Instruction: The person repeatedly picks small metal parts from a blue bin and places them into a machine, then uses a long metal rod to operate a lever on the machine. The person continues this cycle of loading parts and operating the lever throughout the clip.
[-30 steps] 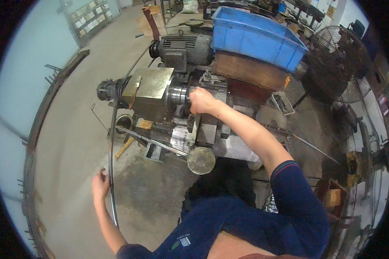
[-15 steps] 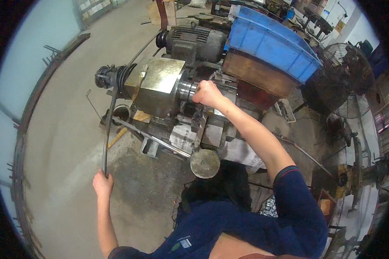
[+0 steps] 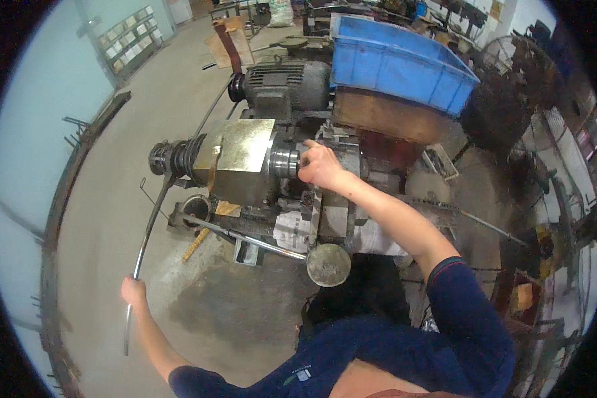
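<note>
My left hand (image 3: 133,292) is closed round a long metal lever (image 3: 149,239), whose lower end sticks out below the fist. The lever's upper end meets the machine beside the black belt pulley (image 3: 187,158). At the other end of the headstock, my right hand (image 3: 320,167) is closed with bent fingers against the face of the shiny steel spindle nose (image 3: 284,163). Whatever those fingers hold is hidden. Between the pulley and the spindle nose sits the headstock's brass-coloured cover plate (image 3: 240,144).
A polished bar (image 3: 265,247) ends in a round metal disc (image 3: 328,265) close before my body. Behind the headstock stands a finned electric motor (image 3: 286,86). Right of it, a blue crate (image 3: 401,66) rests on a wooden box (image 3: 388,114). A caged fan (image 3: 504,99) is at right.
My left hand and the lever have swung outward to the left, and the lever's end now shows below the fist. My right hand stays at the spindle nose. The whole view has shifted slightly.
</note>
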The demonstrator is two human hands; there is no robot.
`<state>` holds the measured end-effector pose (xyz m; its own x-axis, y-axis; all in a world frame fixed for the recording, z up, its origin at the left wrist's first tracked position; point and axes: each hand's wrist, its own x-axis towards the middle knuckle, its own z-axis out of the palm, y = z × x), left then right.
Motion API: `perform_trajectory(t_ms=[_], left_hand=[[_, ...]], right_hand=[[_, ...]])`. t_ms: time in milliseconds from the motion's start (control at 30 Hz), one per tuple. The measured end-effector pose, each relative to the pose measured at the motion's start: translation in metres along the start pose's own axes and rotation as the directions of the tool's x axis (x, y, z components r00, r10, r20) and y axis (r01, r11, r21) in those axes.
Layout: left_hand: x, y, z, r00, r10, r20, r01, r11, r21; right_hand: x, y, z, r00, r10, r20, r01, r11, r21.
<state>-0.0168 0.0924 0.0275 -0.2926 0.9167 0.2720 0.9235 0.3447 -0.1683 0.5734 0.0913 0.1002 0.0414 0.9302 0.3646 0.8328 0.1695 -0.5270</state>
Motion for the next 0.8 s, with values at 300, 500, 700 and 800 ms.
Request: perform_trajectory(t_ms=[300,500,700,800], left_hand=[[-0.098,0.179,0.12,0.834,0.23,0.502,0.232,0.678,-0.698],[-0.117,0.251,0.117,0.716,0.644,0.27,-0.612,0.765,-0.2],[-0.084,0.24,0.086,0.729,0.597,0.335,-0.559,0.801,-0.213],[-0.088,0.218,0.088,0.811,0.498,0.308,-0.36,0.839,-0.407]], right_hand=[[-0.13,0.07,-0.122,0.981,0.061,-0.184,-0.064,0.998,-0.015],[-0.24,0.127,-0.183,0.841,0.499,-0.209,-0.53,0.838,-0.133],[-0.298,0.194,-0.223,0.688,0.665,-0.289,-0.724,0.653,-0.221],[-0.324,0.248,-0.234,0.727,0.602,-0.329,-0.669,0.516,-0.535]])
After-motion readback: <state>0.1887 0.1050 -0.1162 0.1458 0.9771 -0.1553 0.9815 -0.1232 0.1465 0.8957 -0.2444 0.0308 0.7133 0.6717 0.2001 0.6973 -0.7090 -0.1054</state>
